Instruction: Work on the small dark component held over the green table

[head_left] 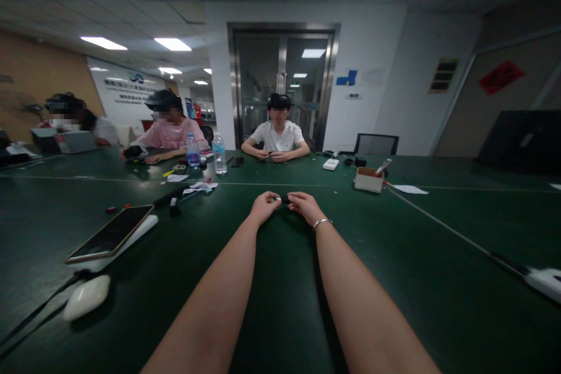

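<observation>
Currently, toward the left edge of the dark green counter (pixel 166 263), a gold-rimmed black phone (pixel 114 234) lies over a white slab (pixel 142 235). The left hand (pixel 264 207) pinches one end of a small black object (pixel 284 199), the right hand (pixel 305 205) its other end; whether its parts are joined is too small to tell. Rightward, nearer the far edge, sits a small open cardboard box (pixel 367 183).

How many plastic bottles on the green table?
2. One bottle stands beside the person in pink; the second bottle is just right of it, slightly nearer the camera. The grey box farther left could hide another.
</observation>
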### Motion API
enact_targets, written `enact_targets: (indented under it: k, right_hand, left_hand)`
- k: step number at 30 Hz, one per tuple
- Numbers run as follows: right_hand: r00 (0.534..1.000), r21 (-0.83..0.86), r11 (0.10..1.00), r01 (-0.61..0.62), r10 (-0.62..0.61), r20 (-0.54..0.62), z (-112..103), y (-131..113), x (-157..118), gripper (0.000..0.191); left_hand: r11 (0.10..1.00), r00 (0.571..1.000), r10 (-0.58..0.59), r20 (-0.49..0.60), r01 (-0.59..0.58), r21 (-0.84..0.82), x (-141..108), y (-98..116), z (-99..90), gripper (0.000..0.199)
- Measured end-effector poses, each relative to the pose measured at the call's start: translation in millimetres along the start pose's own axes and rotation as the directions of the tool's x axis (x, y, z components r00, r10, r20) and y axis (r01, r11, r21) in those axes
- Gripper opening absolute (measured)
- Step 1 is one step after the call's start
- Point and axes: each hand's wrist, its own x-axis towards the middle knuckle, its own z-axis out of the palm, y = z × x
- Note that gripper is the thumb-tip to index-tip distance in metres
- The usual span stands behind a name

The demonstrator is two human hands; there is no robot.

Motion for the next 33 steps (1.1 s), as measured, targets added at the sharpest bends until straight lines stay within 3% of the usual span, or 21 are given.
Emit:
enact_targets:
  k: [12,18,20,24,33]
  right_hand:
    - [0.999,0.013,0.999,0.036,-0.036,0.021,-1.4,-0.3,-3.6,0.017]
    - [0.998,0.014,0.999,0.038,-0.039,0.054,-1.1,-1.5,-5.4,0.019]
    - [0.998,0.013,0.999,0.039,-0.040,0.050,-0.8,-1.3,-5.2,0.019]
    - [0.999,0.026,0.999,0.029,-0.029,0.034,-0.2,-1.9,-5.1,0.018]
    - [0.996,0.011,1.000,0.026,-0.027,0.081,-1.5,-2.4,-6.0,0.019]
  left_hand:
    - [0.999,0.999,-0.026,0.027,0.025,0.032,-0.3,1.6,-1.6,0.028]
    - [0.986,0.999,-0.035,0.002,0.035,0.161,-2.2,4.6,-2.4,0.042]
    - [0.988,0.998,-0.057,-0.024,0.060,0.142,-1.7,4.0,-1.7,0.043]
    - [0.997,0.995,-0.069,-0.077,0.072,0.039,-0.9,4.1,-0.8,0.027]
    - [0.998,0.999,-0.049,-0.008,0.049,-0.035,-0.7,4.3,-2.7,0.026]
